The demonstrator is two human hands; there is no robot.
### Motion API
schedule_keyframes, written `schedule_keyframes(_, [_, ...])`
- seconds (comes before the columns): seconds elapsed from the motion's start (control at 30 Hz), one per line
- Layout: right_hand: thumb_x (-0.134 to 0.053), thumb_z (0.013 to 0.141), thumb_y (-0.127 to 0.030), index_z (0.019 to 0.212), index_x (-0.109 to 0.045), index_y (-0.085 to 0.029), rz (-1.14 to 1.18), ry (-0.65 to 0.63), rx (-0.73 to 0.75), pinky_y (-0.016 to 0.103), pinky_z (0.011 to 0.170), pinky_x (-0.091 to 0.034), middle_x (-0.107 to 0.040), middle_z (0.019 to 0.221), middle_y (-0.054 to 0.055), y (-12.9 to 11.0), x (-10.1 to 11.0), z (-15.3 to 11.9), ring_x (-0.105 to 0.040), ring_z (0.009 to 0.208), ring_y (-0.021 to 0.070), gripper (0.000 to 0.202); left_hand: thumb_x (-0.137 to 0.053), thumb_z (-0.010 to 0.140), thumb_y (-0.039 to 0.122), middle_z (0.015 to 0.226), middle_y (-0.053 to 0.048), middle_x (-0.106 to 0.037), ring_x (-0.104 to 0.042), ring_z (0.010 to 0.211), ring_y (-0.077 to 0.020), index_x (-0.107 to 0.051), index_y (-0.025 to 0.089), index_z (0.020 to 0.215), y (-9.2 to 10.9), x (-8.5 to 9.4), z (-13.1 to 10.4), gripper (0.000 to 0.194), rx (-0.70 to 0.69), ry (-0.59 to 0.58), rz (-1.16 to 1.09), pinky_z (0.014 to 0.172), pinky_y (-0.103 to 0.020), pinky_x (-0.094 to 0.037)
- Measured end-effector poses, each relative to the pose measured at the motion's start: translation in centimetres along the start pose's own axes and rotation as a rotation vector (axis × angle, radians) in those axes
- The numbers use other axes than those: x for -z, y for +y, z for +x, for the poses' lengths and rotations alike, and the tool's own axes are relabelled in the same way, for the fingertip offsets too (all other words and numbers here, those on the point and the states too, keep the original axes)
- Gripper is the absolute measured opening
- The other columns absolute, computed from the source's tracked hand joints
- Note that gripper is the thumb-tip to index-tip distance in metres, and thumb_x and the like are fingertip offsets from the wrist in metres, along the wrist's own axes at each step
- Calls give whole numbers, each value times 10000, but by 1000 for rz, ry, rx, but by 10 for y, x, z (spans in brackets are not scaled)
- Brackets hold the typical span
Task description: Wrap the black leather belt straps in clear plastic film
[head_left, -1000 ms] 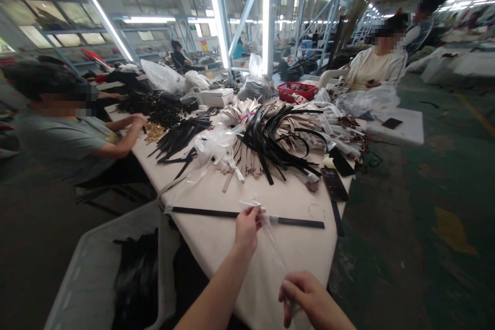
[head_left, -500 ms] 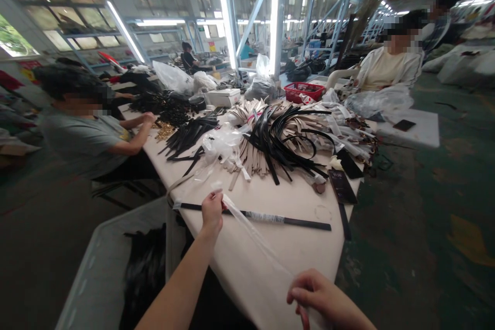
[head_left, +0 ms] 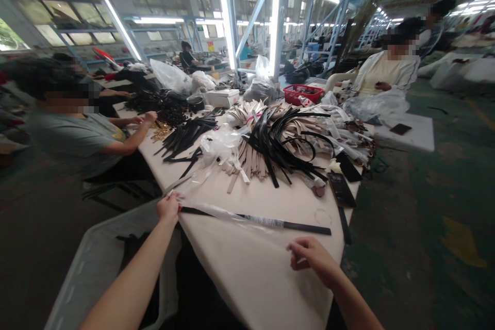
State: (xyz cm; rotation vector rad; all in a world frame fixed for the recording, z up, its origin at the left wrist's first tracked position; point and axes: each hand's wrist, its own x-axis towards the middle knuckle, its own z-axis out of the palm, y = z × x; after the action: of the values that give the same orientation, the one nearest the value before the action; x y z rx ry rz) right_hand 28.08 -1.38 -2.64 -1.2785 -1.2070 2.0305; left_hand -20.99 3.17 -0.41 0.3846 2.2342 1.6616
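Observation:
A long strip of clear plastic film (head_left: 232,218) is stretched between my two hands, low over the table. My left hand (head_left: 169,208) is closed on its left end, at the table's near left edge. At the right, my right hand (head_left: 305,255) pinches the other end with curled fingers. Beneath and behind the film lies a black strap (head_left: 307,228) with clear wrapping round its middle; its left end is close to my left hand.
Behind lie a pile of pale straps (head_left: 253,162), black curved straps (head_left: 270,139) and crumpled plastic (head_left: 220,144). A phone (head_left: 342,190) rests at the right edge. A grey bin (head_left: 93,247) stands lower left. A person (head_left: 81,139) works at the left; another sits back right.
My left hand has moved left and my right hand has moved up, away from the near edge. The film now stretches flatter across the black strap. The person at the right has moved a hand.

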Motion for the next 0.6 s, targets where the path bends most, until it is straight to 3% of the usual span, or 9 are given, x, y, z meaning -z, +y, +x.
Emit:
schedule_keyframes(0.13, [-709, 758, -602, 875, -704, -130, -20, 118, 42, 255, 572, -519, -692, 722, 69, -12, -1, 18, -659, 697, 182, 486, -638, 747, 420, 531, 18, -520, -453, 434, -134, -633, 109, 775, 29, -3, 22, 312, -52, 17, 123, 451, -279, -409])
schedule_keyframes(0.23, [-714, 748, -607, 802, -692, -134, 1, 218, 91, 244, 560, -508, -684, 697, 63, -19, -8, 32, -654, 661, 171, 476, -691, 721, 360, 739, -27, -616, -559, 616, -175, -621, 110, 972, 43, -4, 9, 361, -170, 106, 186, 617, -312, -483])
schedule_keyframes(0.3, [-709, 763, -594, 776, -687, -134, 26, 262, 124, 245, 569, -512, -680, 694, 63, -22, -15, 42, -656, 660, 170, 461, -676, 755, 371, 838, -47, -639, -582, 700, -190, -615, 137, 1016, 38, -7, -32, 356, -325, 102, 237, 687, -310, -486])
schedule_keyframes(0.33, [-706, 772, -585, 770, -685, -133, 38, 273, 138, 244, 574, -513, -681, 695, 64, -22, -19, 46, -659, 665, 171, 453, -646, 794, 405, 833, -54, -645, -585, 698, -196, -633, 151, 972, 31, -10, -62, 310, -407, 24, 260, 683, -309, -482])
schedule_keyframes(0.37, [-702, 781, -579, 767, -685, -131, 49, 277, 147, 243, 579, -514, -682, 694, 66, -23, -24, 50, -663, 669, 172, 449, -625, 821, 457, 769, -49, -643, -581, 654, -193, -653, 161, 884, 20, -15, -97, 303, -409, -188, 255, 643, -298, -473])
schedule_keyframes(0.43, [-692, 793, -578, 776, -688, -128, 66, 265, 157, 243, 585, -515, -684, 689, 69, -22, -33, 56, -667, 665, 172, 451, -636, 822, 544, 760, -62, -672, -576, 567, -170, -691, 153, 865, -7, -31, -171, 397, -240, -722, 177, 528, -267, -435])
schedule_keyframes(0.47, [-684, 799, -581, 789, -691, -125, 67, 249, 162, 244, 586, -515, -686, 689, 69, -21, -38, 58, -668, 659, 171, 456, -640, 813, 581, 797, -71, -691, -563, 513, -153, -703, 149, 940, -21, -42, -206, 454, -94, -854, 115, 462, -254, -397])
schedule_keyframes(0.53, [-649, 823, -587, 816, -696, -119, 25, 197, 168, 247, 585, -514, -694, 691, 71, -22, -46, 62, -667, 638, 167, 470, -634, 800, 637, 793, -73, -700, -550, 460, -138, -698, 146, 1028, -42, -63, -256, 545, 182, -974, -54, 390, -232, -331])
schedule_keyframes(0.6, [-578, 867, -585, 819, -698, -120, -135, 121, 162, 248, 576, -513, -713, 703, 79, -27, -49, 67, -671, 627, 166, 483, -661, 781, 643, 626, -31, -645, -508, 430, -115, -709, 128, 944, -54, -81, -279, 543, 327, -943, -222, 379, -206, -303])
